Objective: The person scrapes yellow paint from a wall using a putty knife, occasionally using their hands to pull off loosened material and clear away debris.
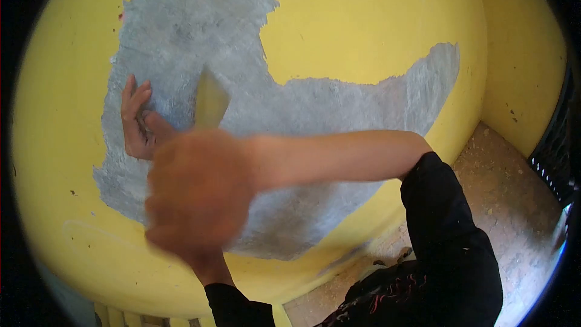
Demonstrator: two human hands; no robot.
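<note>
A yellow wall point(363, 18) has a large grey bare patch point(302, 109) with ragged edges. My right hand point(203, 188), blurred by motion, is closed in front of the patch. From its top sticks out a blurred, yellowish pointed blade point(211, 102), whose handle is hidden in the fist. Behind and to the left, my left hand point(140, 121) is at the left part of the grey patch, fingers apart and pointing up. My right hand hides part of its palm and wrist.
The wall turns a corner at the right. Below it lies a brown floor point(484, 175) with small debris. A dark grille point(554, 145) stands at the far right edge. Yellow bars point(115, 317) show at the bottom left.
</note>
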